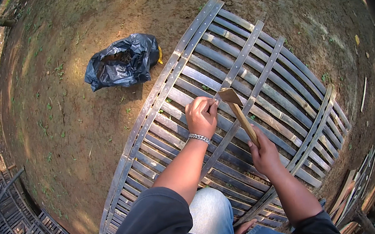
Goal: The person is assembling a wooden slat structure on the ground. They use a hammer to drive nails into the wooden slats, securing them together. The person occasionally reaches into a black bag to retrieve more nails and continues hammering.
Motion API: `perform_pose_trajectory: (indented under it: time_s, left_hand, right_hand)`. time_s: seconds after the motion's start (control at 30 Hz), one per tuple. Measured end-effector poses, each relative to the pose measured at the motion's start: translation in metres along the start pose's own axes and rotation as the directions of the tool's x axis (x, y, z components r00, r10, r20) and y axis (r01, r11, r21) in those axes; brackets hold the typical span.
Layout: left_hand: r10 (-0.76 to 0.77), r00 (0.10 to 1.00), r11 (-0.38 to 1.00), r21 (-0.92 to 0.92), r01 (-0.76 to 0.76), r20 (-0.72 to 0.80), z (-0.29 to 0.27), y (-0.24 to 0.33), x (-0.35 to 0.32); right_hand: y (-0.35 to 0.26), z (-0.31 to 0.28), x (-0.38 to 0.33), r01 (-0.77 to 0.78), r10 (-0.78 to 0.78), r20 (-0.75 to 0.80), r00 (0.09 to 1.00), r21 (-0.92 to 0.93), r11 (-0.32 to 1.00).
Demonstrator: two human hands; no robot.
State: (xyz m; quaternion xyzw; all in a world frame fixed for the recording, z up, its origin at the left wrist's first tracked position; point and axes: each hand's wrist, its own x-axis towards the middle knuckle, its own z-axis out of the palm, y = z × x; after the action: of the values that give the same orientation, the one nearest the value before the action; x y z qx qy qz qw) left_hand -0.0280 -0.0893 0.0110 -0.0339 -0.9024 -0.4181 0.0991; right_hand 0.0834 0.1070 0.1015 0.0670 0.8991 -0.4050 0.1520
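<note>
A large panel of grey bamboo slats (286,75) lies flat on the dirt, with crossing strips nailed over it. My left hand (200,115) pinches a small nail upright against a crossing strip near the panel's middle; a metal bracelet sits on that wrist. My right hand (262,150) grips the wooden handle of a hammer (238,109), whose head (229,95) is right beside the left fingertips. My knee in light jeans (210,218) rests on the panel's near edge.
A dark plastic bag (123,61) lies open on the bare dirt beyond the panel's left edge. More slatted panels (27,232) are stacked at lower left. Loose bamboo strips (362,188) lie at lower right. Grass edges the ground at far left.
</note>
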Motion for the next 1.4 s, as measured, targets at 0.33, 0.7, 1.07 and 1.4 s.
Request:
perform_pose_trajectory:
  time_s: [0.33,0.7,1.07,1.4]
  left_hand:
    - [0.016,0.987,0.981,-0.190,-0.046,-0.159,0.000,-0.002,-0.005]
    - [0.043,0.977,0.932,-0.345,-0.115,-0.210,-0.007,-0.005,-0.006]
    - [0.051,0.979,0.937,-0.331,-0.115,-0.196,-0.009,-0.006,-0.006]
    - [0.054,0.979,0.943,-0.313,-0.116,-0.198,-0.008,-0.003,-0.006]
  right_hand:
    - [0.005,0.032,0.003,-0.415,0.456,0.075,0.887,0.567,0.712]
    - [0.021,0.051,0.004,-0.450,0.533,0.127,0.837,0.715,0.536]
    - [0.027,0.047,0.008,-0.450,0.511,0.163,0.844,0.733,0.510]
    - [0.026,0.047,0.008,-0.434,0.498,0.157,0.853,0.744,0.509]
